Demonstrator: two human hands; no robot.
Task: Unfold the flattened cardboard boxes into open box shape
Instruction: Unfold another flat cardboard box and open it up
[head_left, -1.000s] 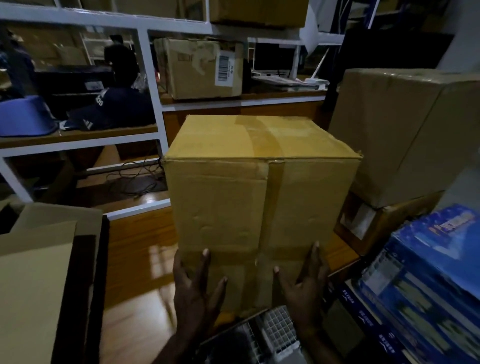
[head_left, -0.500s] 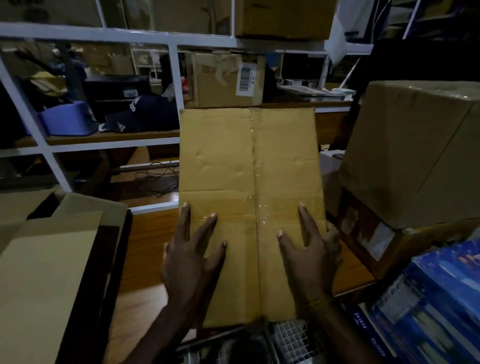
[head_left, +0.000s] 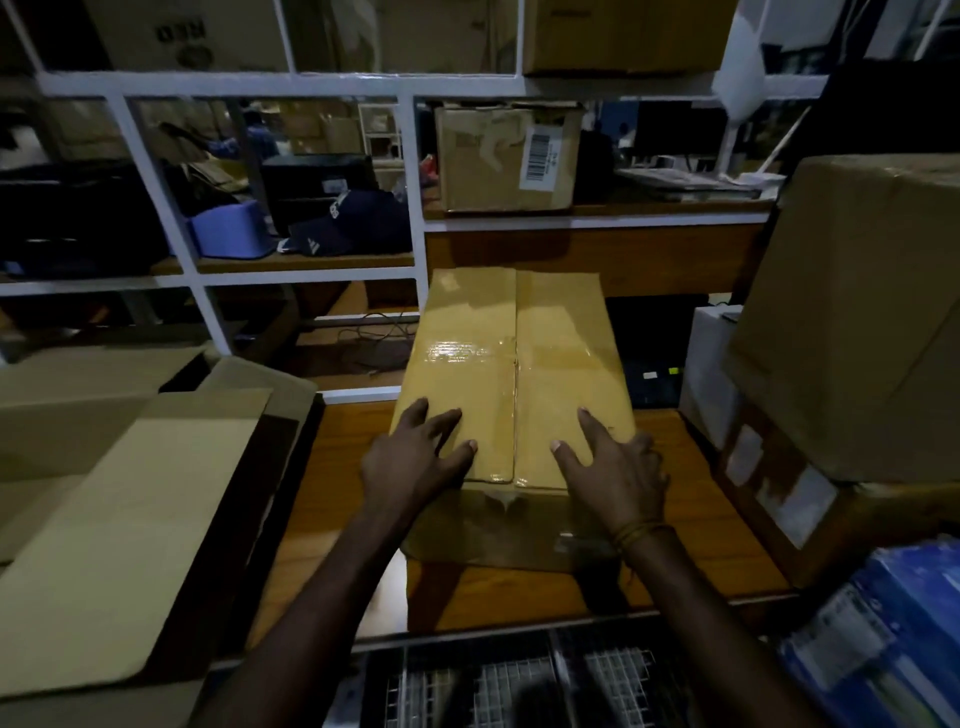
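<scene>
A brown cardboard box (head_left: 514, 364) stands on the wooden table (head_left: 332, 493), its two top flaps closed and taped along the middle seam. My left hand (head_left: 415, 457) lies flat on the left flap near the front edge, fingers spread. My right hand (head_left: 613, 467) lies flat on the right flap, fingers spread too. Both palms press on the box top without gripping it. The box's front face below the hands is in shadow. A stack of flattened cardboard boxes (head_left: 104, 519) lies at the left.
A white shelf frame (head_left: 415, 208) with a labelled carton (head_left: 509, 156) and a dark cap (head_left: 348, 223) stands behind. Big taped cartons (head_left: 857, 312) are stacked at the right, blue packages (head_left: 883, 639) at the lower right. A wire grid (head_left: 519, 675) lies below the table edge.
The box has tipped away from me, from showing its front face to showing its taped top. My hands moved from its lower front edge up onto the top flaps.
</scene>
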